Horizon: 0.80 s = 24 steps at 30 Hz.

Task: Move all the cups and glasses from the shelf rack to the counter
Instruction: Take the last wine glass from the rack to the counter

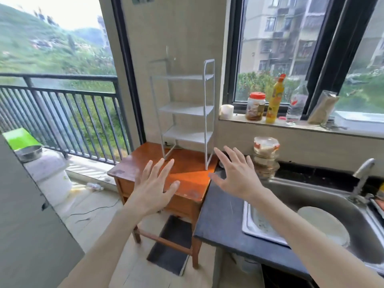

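At centre frame, the white metal three-tier shelf rack (186, 113) stands bare; stacked clear glass cups (266, 156) sit right of it on the dark counter (220, 215). Left hand (154, 183) and right hand (234, 175) hover splayed, grips released. Glass looks slippery, fragile; grasp sidewalls.

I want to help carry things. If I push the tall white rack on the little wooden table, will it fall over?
Probably, if pushed high up. The white rack is tall and narrow on thin legs, so it looks tippy. Its shelves look empty, so it is likely light and may slide on the smooth wooden table. It stands near the table's edge, so push gently.
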Tool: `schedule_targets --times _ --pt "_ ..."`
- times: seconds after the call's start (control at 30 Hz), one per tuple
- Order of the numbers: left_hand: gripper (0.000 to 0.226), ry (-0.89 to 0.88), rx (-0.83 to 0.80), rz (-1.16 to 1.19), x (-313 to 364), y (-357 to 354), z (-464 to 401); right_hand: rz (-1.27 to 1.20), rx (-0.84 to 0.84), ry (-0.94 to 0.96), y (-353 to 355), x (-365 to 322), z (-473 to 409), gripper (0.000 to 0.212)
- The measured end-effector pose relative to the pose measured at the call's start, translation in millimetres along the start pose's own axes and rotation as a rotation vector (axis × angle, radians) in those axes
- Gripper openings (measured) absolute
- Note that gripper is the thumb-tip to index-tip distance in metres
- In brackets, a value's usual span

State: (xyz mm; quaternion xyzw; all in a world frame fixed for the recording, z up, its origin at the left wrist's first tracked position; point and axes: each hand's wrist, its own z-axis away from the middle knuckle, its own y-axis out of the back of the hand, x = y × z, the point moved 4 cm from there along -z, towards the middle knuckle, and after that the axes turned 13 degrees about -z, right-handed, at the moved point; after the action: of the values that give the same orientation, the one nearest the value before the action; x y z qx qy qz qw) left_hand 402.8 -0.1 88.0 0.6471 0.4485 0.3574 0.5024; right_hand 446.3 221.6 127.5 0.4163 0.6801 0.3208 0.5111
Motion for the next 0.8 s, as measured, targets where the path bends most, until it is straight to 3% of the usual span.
schedule_targets --times 0.33,0.53,0.63,0.8 --pt "0.062 0.026 0.117 0.138 -73.7 36.8 -191.2 -0.036 0.027 0.11 8.6 -23.4 -213.4 0.067" --pt "0.062 -0.072 0.241 0.301 -101.2 55.0 -307.2 -0.083 0.107 0.117 18.5 -37.7 -326.0 0.061" --pt "0.06 -0.136 0.377 0.422 -116.1 70.5 -369.2 -0.079 0.155 0.129 23.9 -48.1 -387.6 0.058" --pt "0.055 -0.19 0.507 0.591 -131.8 98.7 -468.8 -0.038 0.167 0.004 25.7 -43.0 -488.7 0.057"
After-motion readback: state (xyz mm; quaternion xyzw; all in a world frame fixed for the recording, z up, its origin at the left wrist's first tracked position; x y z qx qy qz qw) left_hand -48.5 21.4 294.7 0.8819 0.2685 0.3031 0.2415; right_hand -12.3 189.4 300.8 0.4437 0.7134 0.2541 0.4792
